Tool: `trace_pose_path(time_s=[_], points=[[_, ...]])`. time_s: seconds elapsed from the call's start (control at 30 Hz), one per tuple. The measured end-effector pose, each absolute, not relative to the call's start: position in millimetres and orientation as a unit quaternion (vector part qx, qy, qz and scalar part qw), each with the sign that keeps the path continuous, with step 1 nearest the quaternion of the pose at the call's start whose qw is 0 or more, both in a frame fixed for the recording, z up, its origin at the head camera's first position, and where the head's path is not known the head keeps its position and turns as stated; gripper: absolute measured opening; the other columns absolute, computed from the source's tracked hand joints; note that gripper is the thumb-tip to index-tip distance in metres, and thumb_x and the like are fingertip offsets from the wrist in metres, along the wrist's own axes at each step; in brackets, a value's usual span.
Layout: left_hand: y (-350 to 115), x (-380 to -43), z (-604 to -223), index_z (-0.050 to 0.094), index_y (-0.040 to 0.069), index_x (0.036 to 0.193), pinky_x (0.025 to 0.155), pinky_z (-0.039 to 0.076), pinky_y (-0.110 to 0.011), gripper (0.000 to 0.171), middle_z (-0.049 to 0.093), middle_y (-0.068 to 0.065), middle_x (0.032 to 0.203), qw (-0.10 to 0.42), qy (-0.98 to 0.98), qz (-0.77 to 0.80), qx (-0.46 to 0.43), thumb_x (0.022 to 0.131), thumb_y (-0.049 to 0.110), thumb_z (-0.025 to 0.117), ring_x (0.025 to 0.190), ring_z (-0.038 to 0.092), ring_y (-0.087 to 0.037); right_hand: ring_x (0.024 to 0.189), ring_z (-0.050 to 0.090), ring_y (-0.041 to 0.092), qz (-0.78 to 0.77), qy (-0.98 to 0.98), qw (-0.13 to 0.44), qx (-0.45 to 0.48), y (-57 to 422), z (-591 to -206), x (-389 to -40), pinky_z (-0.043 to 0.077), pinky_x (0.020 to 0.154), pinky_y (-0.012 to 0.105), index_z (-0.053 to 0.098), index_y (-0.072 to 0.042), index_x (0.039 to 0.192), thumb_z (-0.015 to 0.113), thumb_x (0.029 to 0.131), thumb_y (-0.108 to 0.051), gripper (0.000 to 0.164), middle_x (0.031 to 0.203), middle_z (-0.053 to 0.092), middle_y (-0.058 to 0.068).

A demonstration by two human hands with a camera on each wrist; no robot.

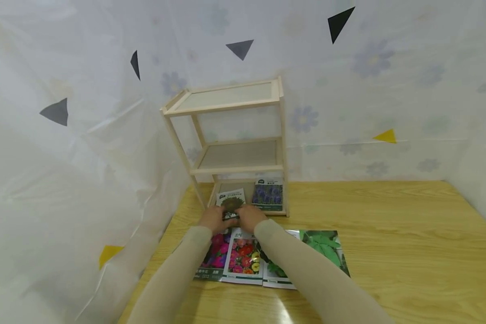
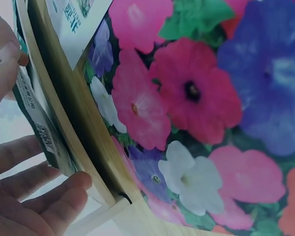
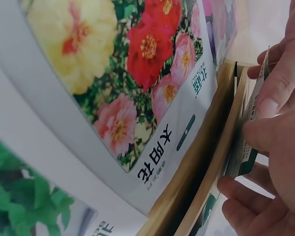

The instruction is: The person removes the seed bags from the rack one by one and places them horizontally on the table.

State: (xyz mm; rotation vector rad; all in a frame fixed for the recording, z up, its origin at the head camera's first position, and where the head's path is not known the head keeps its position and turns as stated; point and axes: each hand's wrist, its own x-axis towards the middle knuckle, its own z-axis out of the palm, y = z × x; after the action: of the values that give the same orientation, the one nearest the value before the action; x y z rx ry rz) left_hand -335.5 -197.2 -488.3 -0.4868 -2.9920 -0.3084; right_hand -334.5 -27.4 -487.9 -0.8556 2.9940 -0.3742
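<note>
Both hands hold a seed packet with a brownish flower head on its front (image 1: 231,201), at the left of the wooden rack's bottom shelf (image 1: 243,184). My left hand (image 1: 213,219) grips the near left part of the packet, thumb and fingers on either side of its edge in the left wrist view. From the right, my right hand (image 1: 251,218) pinches it between thumb and fingers; the packet's printed back (image 3: 248,147) shows in the right wrist view. Beside it on the shelf lies a packet with blue-purple flowers (image 1: 268,194).
In front of the rack, several packets lie in a row: pink-purple petunias (image 1: 215,258), red and yellow flowers (image 1: 244,258), and green leaves (image 1: 326,245). The right forearm partly covers another leafy packet (image 1: 276,272). The rack's middle shelf (image 1: 240,155) and posts rise above the hands.
</note>
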Motion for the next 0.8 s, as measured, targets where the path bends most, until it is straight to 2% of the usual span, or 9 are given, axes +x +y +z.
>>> trace_pose_path(time_s=[0.1,0.23,0.53,0.8], points=[[-196,-331,-486,0.066,0.005,0.121,0.085,0.052,-0.046,0.063,0.068,-0.019,0.101,0.068,-0.977,-0.104,-0.176,0.084,0.056,0.067,0.095,0.063,-0.035,0.12,0.055,0.025,-0.118,0.955,0.009,-0.273,-25,-484,-330,0.046,0.099,0.037,0.06,-0.01,0.132,0.055,0.099,-0.017,0.034,0.133,0.057,0.011],[-194,-326,-485,0.067,0.007,0.12,0.084,0.052,-0.046,0.063,0.068,-0.017,0.099,0.082,-0.975,-0.104,-0.179,0.083,0.057,0.067,0.094,0.063,-0.033,0.125,0.051,0.024,-0.115,0.956,0.01,-0.271,-22,-484,-327,0.044,0.101,0.037,0.057,-0.011,0.135,0.053,0.1,-0.019,0.036,0.137,0.053,0.01],[-186,-308,-483,0.064,0.011,0.126,0.088,0.051,-0.048,0.063,0.064,-0.019,0.114,0.086,-0.976,-0.138,-0.144,0.084,0.058,0.064,0.104,0.06,-0.035,0.128,0.048,0.025,-0.123,0.956,0.009,-0.265,-11,-475,-313,0.041,0.104,0.042,0.05,-0.015,0.141,0.055,0.099,-0.029,0.044,0.141,0.05,0.007],[-179,-284,-475,0.06,0.002,0.128,0.094,0.047,-0.049,0.068,0.056,-0.021,0.126,0.103,-0.974,-0.164,-0.115,0.086,0.056,0.063,0.115,0.055,-0.036,0.126,0.051,0.025,-0.111,0.95,-0.021,-0.291,-2,-471,-299,0.042,0.104,0.041,0.048,-0.016,0.143,0.049,0.101,-0.037,0.047,0.141,0.05,0.008]])
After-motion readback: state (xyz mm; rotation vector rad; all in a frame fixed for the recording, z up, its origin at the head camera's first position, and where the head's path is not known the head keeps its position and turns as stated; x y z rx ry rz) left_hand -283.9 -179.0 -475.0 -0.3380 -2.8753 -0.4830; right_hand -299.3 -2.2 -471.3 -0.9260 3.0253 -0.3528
